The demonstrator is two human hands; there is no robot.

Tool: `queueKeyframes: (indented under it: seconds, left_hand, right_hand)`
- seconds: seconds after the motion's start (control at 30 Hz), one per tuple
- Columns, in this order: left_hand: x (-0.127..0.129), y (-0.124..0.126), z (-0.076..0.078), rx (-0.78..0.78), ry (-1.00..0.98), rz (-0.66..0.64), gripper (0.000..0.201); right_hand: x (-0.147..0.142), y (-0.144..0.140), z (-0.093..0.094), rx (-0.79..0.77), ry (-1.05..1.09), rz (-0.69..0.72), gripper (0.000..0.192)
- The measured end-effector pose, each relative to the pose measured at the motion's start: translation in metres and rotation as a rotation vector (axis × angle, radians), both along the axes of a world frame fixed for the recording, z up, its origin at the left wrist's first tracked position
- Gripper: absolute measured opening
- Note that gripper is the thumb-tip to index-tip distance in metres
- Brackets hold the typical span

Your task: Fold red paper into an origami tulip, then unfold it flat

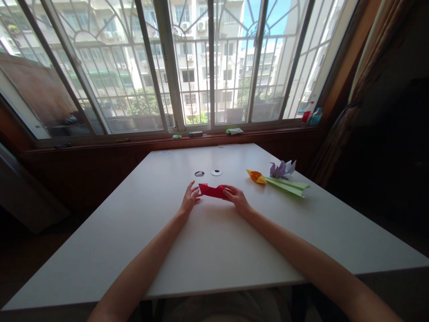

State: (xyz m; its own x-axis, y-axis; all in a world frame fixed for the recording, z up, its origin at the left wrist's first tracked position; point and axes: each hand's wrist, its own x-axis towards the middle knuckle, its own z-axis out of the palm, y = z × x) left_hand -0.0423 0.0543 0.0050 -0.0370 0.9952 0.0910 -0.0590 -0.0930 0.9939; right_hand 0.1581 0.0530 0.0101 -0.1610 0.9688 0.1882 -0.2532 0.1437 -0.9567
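A folded red paper piece (212,191) lies on the white table (208,250) between my two hands. My left hand (190,199) touches its left end with the fingertips, fingers slightly spread. My right hand (236,197) pinches its right end. The paper stays low, at or just above the tabletop.
Two small round discs (208,173) lie beyond the red paper. To the right rest an orange and green paper flower (278,182) and a purple paper figure (282,169). The window sill (201,133) holds small items, with bottles (311,114) at the right. A curtain hangs at the far right.
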Motion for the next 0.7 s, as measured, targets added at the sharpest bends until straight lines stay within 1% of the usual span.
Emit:
queueKeyframes:
  seconds: [0.07,0.13,0.3,0.4,0.53,0.7]
  left_hand:
    - [-0.0010,-0.0004,0.0031,-0.045,-0.040,-0.036,0.056]
    - [-0.0019,-0.0014,0.0048,-0.069,-0.034,-0.069,0.050]
    - [-0.0046,-0.0047,0.0048,-0.044,-0.066,-0.176,0.041]
    - [-0.0053,-0.0061,0.0042,-0.035,-0.089,-0.221,0.038]
    - [-0.0048,-0.0069,0.0037,-0.042,-0.081,-0.226,0.036]
    - [-0.0037,-0.0083,0.0044,-0.039,-0.048,-0.216,0.039]
  right_hand:
    - [0.0002,-0.0004,-0.0002,-0.008,-0.015,0.053,0.035]
    - [0.0007,-0.0012,0.0004,-0.023,-0.022,0.094,0.034]
    - [0.0033,-0.0050,0.0065,-0.061,0.034,0.163,0.033]
    - [0.0056,-0.0066,0.0088,-0.076,0.056,0.181,0.032]
    - [0.0078,-0.0050,0.0056,-0.094,0.059,0.188,0.033]
    - [0.0084,-0.0010,0.0004,-0.110,0.051,0.196,0.033]
